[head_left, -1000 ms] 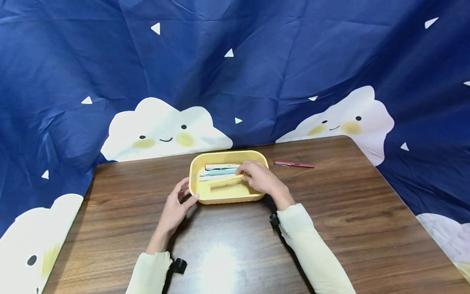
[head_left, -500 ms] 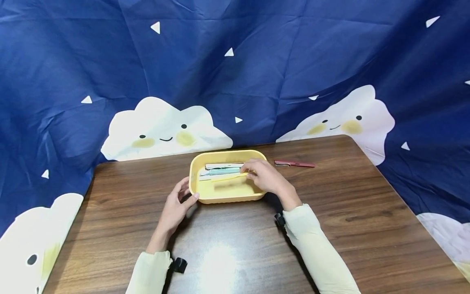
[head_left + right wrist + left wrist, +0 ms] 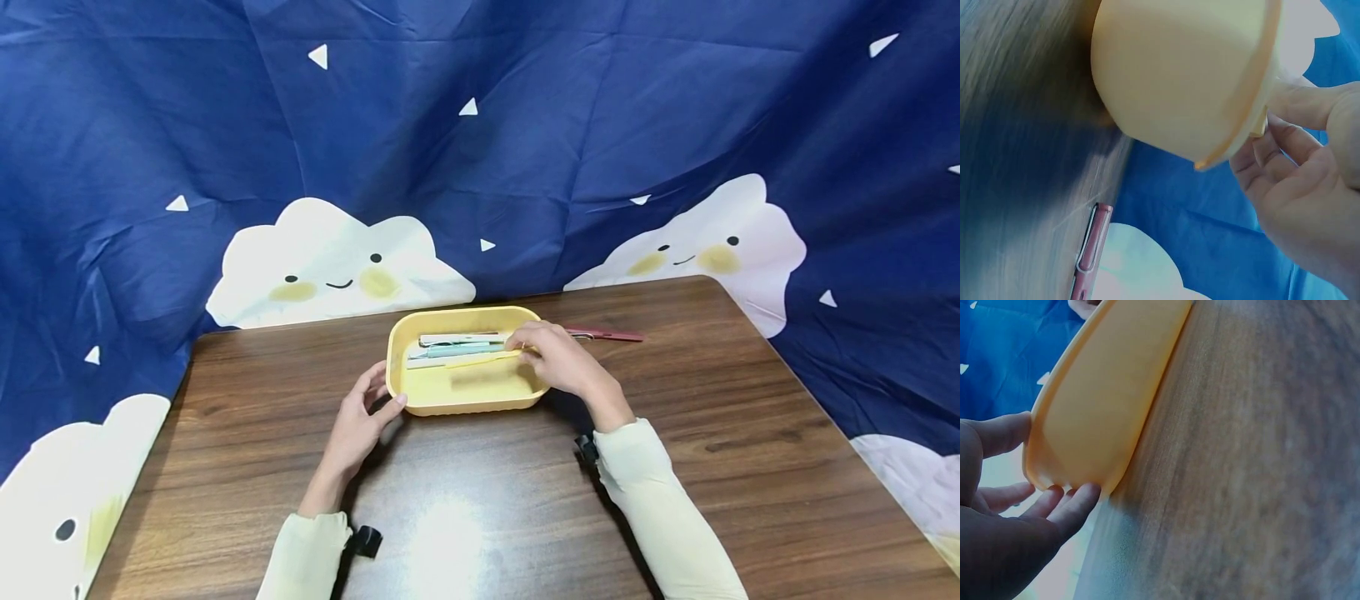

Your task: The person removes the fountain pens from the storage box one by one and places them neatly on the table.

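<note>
A yellow plastic box (image 3: 468, 407) stands on the table with several pens in it. My left hand (image 3: 355, 427) holds its left end, thumb at the near corner and fingers along the outer wall; the left wrist view shows the fingertips (image 3: 1088, 494) against that wall. Over the box's right part, my right hand (image 3: 566, 364) pinches a slim yellow pen (image 3: 480, 360) by its right end. That pen hangs above the box floor, casting a shadow. A teal pen (image 3: 465, 351) and a white pen (image 3: 450, 339) lie side by side along the far wall, their right ends hidden by my fingers.
A dark red pen (image 3: 618, 337) with a metal clip lies on the wooden table (image 3: 720, 467), right of the box, partly covered by my right hand. Behind the table hangs a blue cloth (image 3: 525, 167) with white clouds.
My right hand has moved right with the yellow pen, and now overlaps part of the red pen. The left hand and the box have stayed put.
</note>
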Available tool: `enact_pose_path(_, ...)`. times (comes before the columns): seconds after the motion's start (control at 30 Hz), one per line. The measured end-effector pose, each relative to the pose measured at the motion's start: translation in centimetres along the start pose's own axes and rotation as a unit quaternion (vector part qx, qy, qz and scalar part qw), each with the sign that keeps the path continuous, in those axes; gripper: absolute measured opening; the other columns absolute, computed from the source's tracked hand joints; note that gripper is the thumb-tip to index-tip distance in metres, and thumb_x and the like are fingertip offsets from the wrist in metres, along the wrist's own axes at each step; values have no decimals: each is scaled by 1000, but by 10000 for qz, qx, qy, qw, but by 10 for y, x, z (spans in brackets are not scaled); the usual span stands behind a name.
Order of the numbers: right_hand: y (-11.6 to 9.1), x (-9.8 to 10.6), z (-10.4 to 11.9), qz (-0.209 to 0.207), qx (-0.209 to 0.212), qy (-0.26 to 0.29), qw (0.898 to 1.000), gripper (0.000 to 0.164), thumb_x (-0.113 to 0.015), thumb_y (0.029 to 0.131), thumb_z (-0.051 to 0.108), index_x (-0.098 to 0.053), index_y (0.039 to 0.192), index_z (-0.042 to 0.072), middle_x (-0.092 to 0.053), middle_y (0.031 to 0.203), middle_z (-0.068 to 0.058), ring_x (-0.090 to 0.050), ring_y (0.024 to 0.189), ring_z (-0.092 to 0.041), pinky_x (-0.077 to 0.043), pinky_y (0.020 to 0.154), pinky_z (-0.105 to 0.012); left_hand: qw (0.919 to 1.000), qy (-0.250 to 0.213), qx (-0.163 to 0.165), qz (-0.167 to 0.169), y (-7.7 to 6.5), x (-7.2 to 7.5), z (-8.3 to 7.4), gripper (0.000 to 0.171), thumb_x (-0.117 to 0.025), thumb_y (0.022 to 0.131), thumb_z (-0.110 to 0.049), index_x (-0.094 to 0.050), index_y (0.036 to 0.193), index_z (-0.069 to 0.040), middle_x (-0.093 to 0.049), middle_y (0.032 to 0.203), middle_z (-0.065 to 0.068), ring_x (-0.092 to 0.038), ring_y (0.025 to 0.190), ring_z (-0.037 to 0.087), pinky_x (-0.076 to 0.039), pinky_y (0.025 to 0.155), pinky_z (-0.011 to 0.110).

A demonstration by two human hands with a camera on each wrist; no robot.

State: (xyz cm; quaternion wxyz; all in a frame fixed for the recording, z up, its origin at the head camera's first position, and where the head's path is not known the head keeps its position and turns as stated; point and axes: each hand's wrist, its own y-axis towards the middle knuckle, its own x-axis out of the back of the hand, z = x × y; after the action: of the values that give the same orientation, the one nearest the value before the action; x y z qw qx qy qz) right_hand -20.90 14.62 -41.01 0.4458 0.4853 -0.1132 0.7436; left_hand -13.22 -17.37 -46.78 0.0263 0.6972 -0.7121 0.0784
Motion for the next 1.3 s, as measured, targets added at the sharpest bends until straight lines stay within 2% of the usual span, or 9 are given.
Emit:
enact_pose_path(0.23,-7,7,-8,-85,-76,28,9999,20,-72,86,-11,-73,100,3,-72,100,-6,-65,100,-28,-51,92,-45,10000,-65,-29,21,1,0,0,64,-73,95,-12,-42,152,-9,-50,144,18,-46,136,32,-43,99,27)
enact_pose_path(0.37,-10,12,-13,-106,-117,34,9999,20,-71,86,-11,-72,101,2,-71,102,-8,-64,102,-29,-50,93,-46,10000,-16,-49,-8,2,1,0,64,-72,95,-11,-42,152,-9,-50,143,18,-46,135,33,-42,101,31)
enact_pose_path(0.63,-18,24,-22,-296,-244,50,9993,19,-72,86,-13,-73,99,1,-70,97,-8,-65,93,-26,-52,85,-45,10000,6,-50,-26,3,2,0,65,-73,94,-11,-43,152,-9,-51,142,17,-47,134,32,-41,104,38)
enact_pose_path(0.73,-22,28,-26,-284,-315,74,9991,18,-73,87,-11,-74,98,3,-70,96,-7,-65,93,-25,-52,84,-44,10000,-34,-72,-9,2,2,-1,65,-73,95,-11,-42,152,-8,-51,142,18,-47,134,33,-41,102,35)
enact_pose_path(0.97,-34,35,-36,-311,-495,26,9983,21,-72,87,-11,-74,94,8,-69,92,-2,-62,88,-23,-49,81,-44,9999,-103,-104,52,3,2,0,65,-72,95,-10,-42,152,-7,-50,143,20,-47,135,34,-45,93,19)
enact_pose_path(1.3,-48,41,-48,-337,-535,118,9979,20,-72,87,-10,-73,95,9,-69,96,-4,-61,87,-23,-49,80,-46,9998,-146,-76,70,2,1,2,65,-72,95,-9,-41,152,-7,-50,143,19,-46,135,34,-46,93,19)
